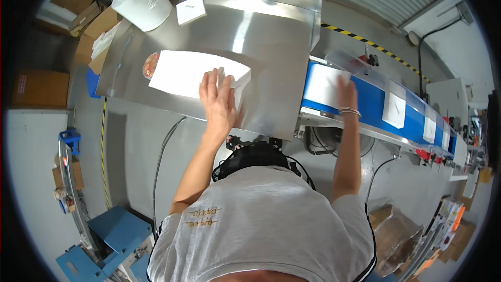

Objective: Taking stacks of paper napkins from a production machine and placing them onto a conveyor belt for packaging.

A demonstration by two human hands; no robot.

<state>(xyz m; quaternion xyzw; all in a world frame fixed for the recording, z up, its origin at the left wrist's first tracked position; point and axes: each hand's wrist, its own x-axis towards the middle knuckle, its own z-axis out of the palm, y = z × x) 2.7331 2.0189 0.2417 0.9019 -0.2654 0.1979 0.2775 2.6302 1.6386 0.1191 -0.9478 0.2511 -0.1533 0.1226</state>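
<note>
A long block of thin white pieces (182,71), which look like cards or flat packets packed face to face, lies on a steel table. My left hand (217,96) rests on its right end, fingers stretched out and apart. At the block's other end sits a round, red-speckled object (151,66). My right hand (348,95), smeared by motion, is over the right edge of a flat white piece (322,84) on the blue conveyor belt (368,99). Whether its fingers grip that piece is unclear. Farther along the belt lies another white piece (394,109) with a small dark mark.
The steel table (271,62) meets the conveyor on my right. A big white roll (141,1) and a small white stack (191,9) are at the far left. A clear guard (386,84) runs along the belt's far side. Cartons (40,89) stand left.
</note>
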